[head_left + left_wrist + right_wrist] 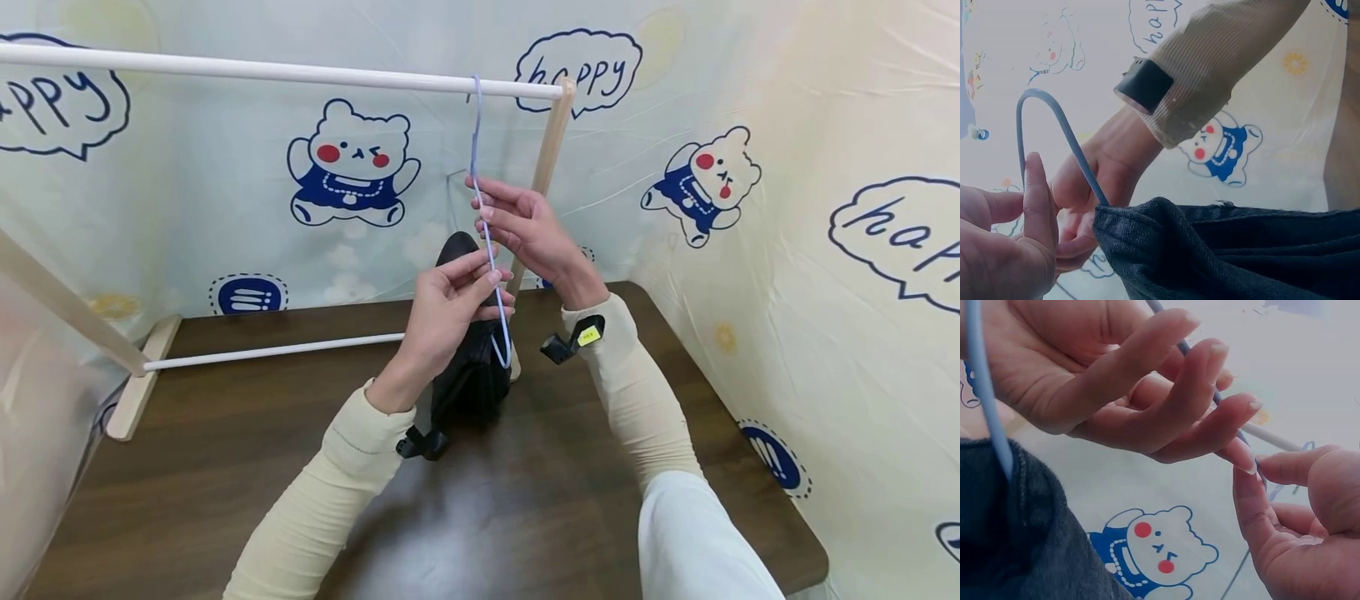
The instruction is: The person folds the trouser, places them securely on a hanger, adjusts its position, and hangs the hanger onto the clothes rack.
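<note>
A light blue wire hanger (506, 337) hangs by its hook from the white rail (300, 70), turned nearly edge-on in the head view. My right hand (538, 231) pinches the hanger's wire just below the hook. Lower on the same wire, my left hand (448, 307) holds it between thumb and fingers. A dark denim garment (1222, 253) hangs on the hanger; in the left wrist view the bent wire end enters its top corner. The hands hide much of it in the head view, so its exact kind is unclear.
The rack has a wooden upright (553, 137) close beside the right hand, and a wooden foot (142, 379) at the left. A thin white lower bar (273, 352) runs above the brown table (225, 483). Behind hangs a printed bear curtain (225, 208).
</note>
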The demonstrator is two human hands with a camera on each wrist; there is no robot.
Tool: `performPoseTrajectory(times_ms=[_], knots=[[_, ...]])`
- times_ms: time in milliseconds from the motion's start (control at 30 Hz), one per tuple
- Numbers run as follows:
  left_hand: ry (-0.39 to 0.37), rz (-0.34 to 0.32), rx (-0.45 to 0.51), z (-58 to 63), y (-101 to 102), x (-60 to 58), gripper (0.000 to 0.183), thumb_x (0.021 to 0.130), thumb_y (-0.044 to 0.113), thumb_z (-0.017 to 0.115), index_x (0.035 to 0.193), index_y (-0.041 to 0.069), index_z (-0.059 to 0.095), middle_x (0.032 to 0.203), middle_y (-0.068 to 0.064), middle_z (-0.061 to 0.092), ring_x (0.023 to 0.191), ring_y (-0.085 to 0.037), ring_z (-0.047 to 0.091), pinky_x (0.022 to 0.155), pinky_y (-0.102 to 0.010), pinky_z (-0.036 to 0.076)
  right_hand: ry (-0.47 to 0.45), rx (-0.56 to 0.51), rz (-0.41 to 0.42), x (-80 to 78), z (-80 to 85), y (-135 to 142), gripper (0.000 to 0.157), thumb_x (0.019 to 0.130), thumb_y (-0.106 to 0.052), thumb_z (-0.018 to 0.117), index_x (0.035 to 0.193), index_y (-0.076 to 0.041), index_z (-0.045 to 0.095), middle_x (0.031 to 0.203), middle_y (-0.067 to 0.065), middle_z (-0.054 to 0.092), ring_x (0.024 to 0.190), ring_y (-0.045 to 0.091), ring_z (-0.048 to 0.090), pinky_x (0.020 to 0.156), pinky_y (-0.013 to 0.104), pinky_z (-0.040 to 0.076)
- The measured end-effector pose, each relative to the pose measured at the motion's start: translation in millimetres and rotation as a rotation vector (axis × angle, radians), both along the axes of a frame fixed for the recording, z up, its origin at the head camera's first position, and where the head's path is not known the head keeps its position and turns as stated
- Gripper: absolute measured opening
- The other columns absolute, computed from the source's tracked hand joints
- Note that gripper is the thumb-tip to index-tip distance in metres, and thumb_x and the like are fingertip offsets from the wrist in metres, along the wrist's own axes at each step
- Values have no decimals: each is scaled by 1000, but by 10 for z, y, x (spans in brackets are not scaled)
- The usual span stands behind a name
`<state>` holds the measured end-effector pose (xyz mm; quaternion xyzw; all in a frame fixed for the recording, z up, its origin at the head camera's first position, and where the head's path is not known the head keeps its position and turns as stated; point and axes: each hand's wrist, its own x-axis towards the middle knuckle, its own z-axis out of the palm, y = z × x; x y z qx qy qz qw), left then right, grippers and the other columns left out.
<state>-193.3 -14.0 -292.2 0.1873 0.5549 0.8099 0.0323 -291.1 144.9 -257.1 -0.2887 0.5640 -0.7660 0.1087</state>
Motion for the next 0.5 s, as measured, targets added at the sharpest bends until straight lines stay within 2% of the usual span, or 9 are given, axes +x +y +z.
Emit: performPoseTrajectory(times_ms=[167, 300, 400, 500], knots=[[34, 17, -44, -43, -100, 82, 41, 104, 6, 56, 144, -2, 54, 120, -26, 68, 88, -15, 74, 85, -34, 60, 35, 68, -66, 44, -28, -17, 46, 104, 3, 47, 149, 9, 42, 112, 7, 65, 91, 15, 65, 86, 25, 58], [111, 68, -93, -157, -238, 187, 43, 106, 9, 53, 148, 0, 50, 129, -25, 66, 107, -23, 72, 92, -35, 58, 112, 165, -155, 157, -94, 65, 45, 107, -3, 46, 151, 5, 42, 121, 13, 64, 102, 17, 65, 88, 29, 58], [202, 159, -189, -337, -434, 181, 44, 105, 9, 55, 148, 1, 50, 134, -21, 64, 118, -29, 67, 97, -33, 56, 285, 236, -305, 261, -219, 202, 42, 106, -3, 50, 147, 7, 47, 126, 17, 63, 106, 20, 65, 84, 29, 59], [325, 313, -424, -591, -743, 68, 47, 104, 14, 59, 149, 5, 50, 142, -17, 60, 130, -29, 59, 109, -35, 48, 479, 300, -527, 311, -451, 395, 36, 101, 2, 57, 136, 8, 58, 122, 21, 64, 107, 25, 64, 83, 27, 59]])
